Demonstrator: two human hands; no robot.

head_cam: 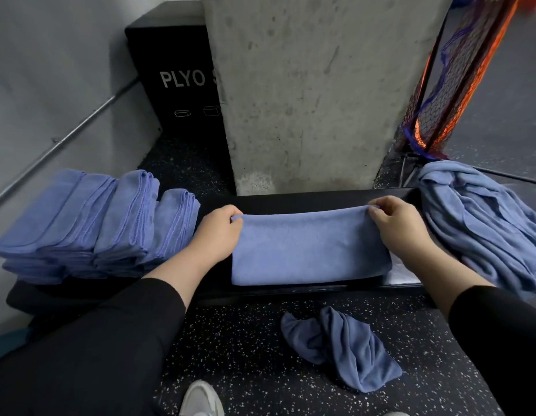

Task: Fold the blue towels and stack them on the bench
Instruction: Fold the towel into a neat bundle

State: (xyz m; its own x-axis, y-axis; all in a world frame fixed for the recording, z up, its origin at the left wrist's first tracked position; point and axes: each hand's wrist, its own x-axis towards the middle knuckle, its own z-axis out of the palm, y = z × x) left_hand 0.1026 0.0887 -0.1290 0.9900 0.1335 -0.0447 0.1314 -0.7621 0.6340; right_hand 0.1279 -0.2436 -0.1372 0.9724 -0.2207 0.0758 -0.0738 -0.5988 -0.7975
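A blue towel (308, 250), folded into a flat rectangle, lies across the black bench (290, 202). My left hand (221, 226) pinches its far left corner. At the far right corner, my right hand (395, 223) grips the same towel. Folded blue towels (89, 223) sit in leaning stacks on the bench's left end. A heap of unfolded blue towels (482, 223) covers the right end. One crumpled blue towel (344, 346) lies on the speckled floor in front of the bench.
A concrete pillar (314, 91) rises directly behind the bench. A black plyo box (176, 76) stands behind it to the left, beside a grey wall with a metal rail (65, 139). An orange and black net (452, 73) hangs at the right. A shoe (200, 399) shows below.
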